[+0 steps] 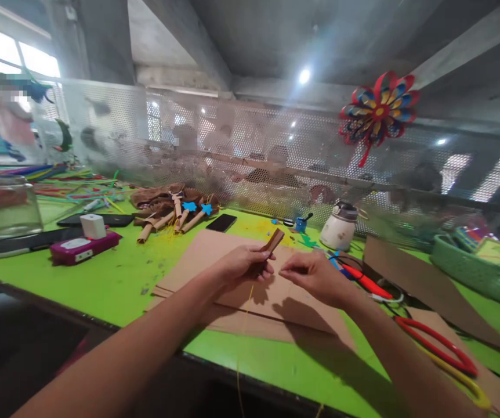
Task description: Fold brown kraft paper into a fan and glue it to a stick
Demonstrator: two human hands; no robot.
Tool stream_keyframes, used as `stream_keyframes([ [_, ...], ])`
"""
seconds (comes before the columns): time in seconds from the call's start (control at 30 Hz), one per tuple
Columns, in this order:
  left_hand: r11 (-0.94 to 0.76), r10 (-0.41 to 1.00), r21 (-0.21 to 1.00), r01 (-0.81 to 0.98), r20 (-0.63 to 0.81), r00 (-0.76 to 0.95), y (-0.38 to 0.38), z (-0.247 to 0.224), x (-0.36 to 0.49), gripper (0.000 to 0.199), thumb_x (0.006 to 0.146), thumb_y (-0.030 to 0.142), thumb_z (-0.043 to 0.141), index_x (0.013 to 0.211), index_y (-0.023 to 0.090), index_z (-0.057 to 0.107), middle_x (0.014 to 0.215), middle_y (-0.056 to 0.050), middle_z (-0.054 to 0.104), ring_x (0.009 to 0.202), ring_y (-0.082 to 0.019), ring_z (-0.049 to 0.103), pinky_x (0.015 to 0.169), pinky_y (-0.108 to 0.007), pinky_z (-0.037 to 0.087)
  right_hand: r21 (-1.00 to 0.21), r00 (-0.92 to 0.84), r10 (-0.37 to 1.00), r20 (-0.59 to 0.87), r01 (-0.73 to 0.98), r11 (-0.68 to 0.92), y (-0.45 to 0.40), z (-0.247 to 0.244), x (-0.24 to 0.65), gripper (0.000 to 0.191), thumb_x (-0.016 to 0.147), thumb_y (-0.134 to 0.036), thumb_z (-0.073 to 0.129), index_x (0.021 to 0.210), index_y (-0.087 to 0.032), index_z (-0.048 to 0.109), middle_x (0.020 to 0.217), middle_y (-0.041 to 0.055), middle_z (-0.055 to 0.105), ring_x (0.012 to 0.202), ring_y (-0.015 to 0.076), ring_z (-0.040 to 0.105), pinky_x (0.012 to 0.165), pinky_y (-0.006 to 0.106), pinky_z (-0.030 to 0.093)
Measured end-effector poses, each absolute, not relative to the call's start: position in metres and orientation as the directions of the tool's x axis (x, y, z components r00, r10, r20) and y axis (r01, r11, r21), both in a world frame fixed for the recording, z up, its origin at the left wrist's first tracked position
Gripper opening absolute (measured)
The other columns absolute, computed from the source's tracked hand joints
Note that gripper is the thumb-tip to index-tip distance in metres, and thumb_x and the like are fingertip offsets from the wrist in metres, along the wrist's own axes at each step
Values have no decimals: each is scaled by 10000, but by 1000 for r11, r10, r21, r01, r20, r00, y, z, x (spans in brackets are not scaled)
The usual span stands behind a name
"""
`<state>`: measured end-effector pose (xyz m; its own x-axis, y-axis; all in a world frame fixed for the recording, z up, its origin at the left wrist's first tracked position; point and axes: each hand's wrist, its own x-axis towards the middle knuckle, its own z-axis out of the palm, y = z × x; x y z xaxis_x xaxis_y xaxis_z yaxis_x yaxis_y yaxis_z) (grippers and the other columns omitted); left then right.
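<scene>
My left hand (246, 266) grips a small folded brown strip (272, 242), which points up and to the right above the cardboard. A thin yellow thread (248, 307) hangs below this hand, over the table's front edge. Just to the right, my right hand (313, 276) has its thumb and fingertips pinched together; anything between them is too small to make out. Beneath both hands lie stacked brown cardboard sheets (206, 255) on the green table (132, 290).
Brown rolled pieces (160, 223) and a black phone (221, 223) lie behind. At left are a purple box (82, 247) and a glass jar (8, 209). A white bottle (338, 227), red-handled tool (435, 345) and green basket (476, 270) stand or lie at right.
</scene>
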<state>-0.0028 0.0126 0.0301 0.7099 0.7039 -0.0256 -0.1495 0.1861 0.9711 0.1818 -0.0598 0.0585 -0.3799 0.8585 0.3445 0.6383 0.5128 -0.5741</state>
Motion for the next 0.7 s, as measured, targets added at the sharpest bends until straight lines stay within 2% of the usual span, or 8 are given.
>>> stream_keyframes([
  [0.13,159,804,974,-160,-33,594,17,28,-4,147,831,248,501,904,126,540,865,-87,621,613,-129,596,581,-269,449,-560,-554,791,259,582,590,-83,63,160,204,808,-262,532,829,-171,715,727,32,694,623,119,565,573,228,417],
  [0.2,162,835,969,-186,-34,549,16,27,-1,130,832,234,488,902,135,536,866,-75,625,589,-119,585,572,-265,450,-566,-565,771,292,548,616,-89,62,151,206,812,-265,531,845,-170,711,753,37,701,639,121,577,595,232,431],
  [0.33,141,812,962,-234,22,583,8,21,12,147,777,172,521,915,135,554,738,-33,624,567,-108,558,548,-228,424,-475,-475,714,514,536,698,-85,59,147,185,816,-245,524,817,-203,705,766,34,687,692,144,583,649,272,444],
  [0.43,205,679,943,-264,58,732,0,17,19,153,770,226,528,853,108,579,720,-52,621,619,-128,577,603,-248,434,-386,-358,674,646,609,693,-75,61,159,170,810,-237,537,785,-200,701,713,47,648,654,153,556,610,283,425],
  [0.5,266,611,932,-245,34,791,-3,17,20,195,774,265,521,863,100,574,745,-80,626,637,-148,591,616,-270,430,-360,-267,661,701,668,652,-69,64,171,164,806,-244,546,781,-185,697,673,48,610,620,148,526,570,276,402],
  [0.7,232,641,958,-166,-23,767,-6,19,20,232,793,215,457,967,86,540,671,-65,609,476,-79,472,468,-209,310,-342,-140,627,766,738,582,-56,65,193,166,796,-252,548,746,-161,677,675,38,570,614,137,500,566,270,391],
])
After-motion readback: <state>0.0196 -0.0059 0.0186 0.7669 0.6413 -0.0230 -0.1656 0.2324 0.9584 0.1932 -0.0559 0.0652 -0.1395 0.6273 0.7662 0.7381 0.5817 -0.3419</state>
